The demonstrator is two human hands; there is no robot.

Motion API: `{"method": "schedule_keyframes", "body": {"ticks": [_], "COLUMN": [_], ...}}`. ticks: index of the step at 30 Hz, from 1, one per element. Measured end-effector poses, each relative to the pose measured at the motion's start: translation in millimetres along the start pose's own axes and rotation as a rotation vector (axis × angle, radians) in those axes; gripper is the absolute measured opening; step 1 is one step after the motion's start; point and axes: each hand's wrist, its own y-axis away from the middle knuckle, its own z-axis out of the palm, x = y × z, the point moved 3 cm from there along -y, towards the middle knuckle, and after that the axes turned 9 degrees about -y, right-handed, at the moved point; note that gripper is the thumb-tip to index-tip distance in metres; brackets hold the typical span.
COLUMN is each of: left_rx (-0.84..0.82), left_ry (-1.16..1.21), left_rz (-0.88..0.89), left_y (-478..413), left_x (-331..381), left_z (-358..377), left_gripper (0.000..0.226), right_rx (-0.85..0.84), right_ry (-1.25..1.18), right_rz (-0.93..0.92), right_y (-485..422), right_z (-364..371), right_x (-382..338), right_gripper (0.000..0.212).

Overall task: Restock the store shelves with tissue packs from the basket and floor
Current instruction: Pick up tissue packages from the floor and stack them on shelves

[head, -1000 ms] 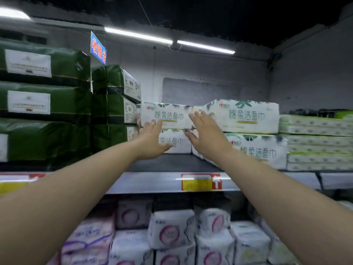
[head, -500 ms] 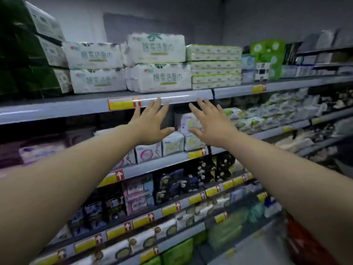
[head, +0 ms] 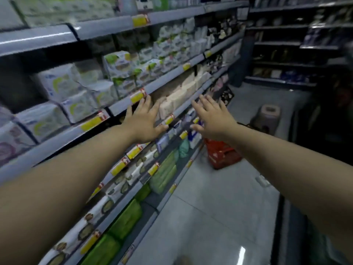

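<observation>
Closest to the camera, both bare forearms are stretched out, and the left hand (head: 144,119) and right hand (head: 214,117) are spread wide with straight fingers, holding nothing. A second ago those same hands were flat against the white tissue packs on the top shelf. Since then the view has swung down and to the right, and the hands have come off the packs into open air.

The red basket (head: 223,155) sits on the floor (head: 210,217) just under the right wrist. Left of the basket run the shelves (head: 168,73), with green packs (head: 164,173) on the low tier nearest it. High up and far left of the basket there's a blurry row of pale packs (head: 63,10), most likely where the tissue ended up. I can't tell what's inside the basket because the forearm covers part of it.

My read is that the last packs are placed and it's time for another load, so the next move is bending down to the basket.

Just beyond the basket is a small stool (head: 267,117).
</observation>
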Motion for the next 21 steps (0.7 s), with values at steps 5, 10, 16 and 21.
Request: {"method": "schedule_keyframes", "body": {"ticks": [5,10,16,21], "left_rx": [-0.057,-0.078,-0.143,-0.219], "left_ry": [0.011,-0.032,-0.092,-0.129], "left_rz": [0.226,0.451,0.722,0.978], "left_y": [-83,-162,-207,-192], "left_x": [79,155,266,362], "left_z": [34,70,117,177], "left_gripper": [0.087,0.090,0.089,0.086], "right_rx": [-0.033,-0.041,-0.065,-0.166], "right_ry": [-0.026,-0.031,-0.122,-0.212], "right_rz": [0.238,0.485,0.812,1.114], "right_y": [16,36,105,197], "right_z": [29,67,135,207], "right_x": [91,170,231,251], "right_gripper": [0.081,0.083,0.083,0.084]}}
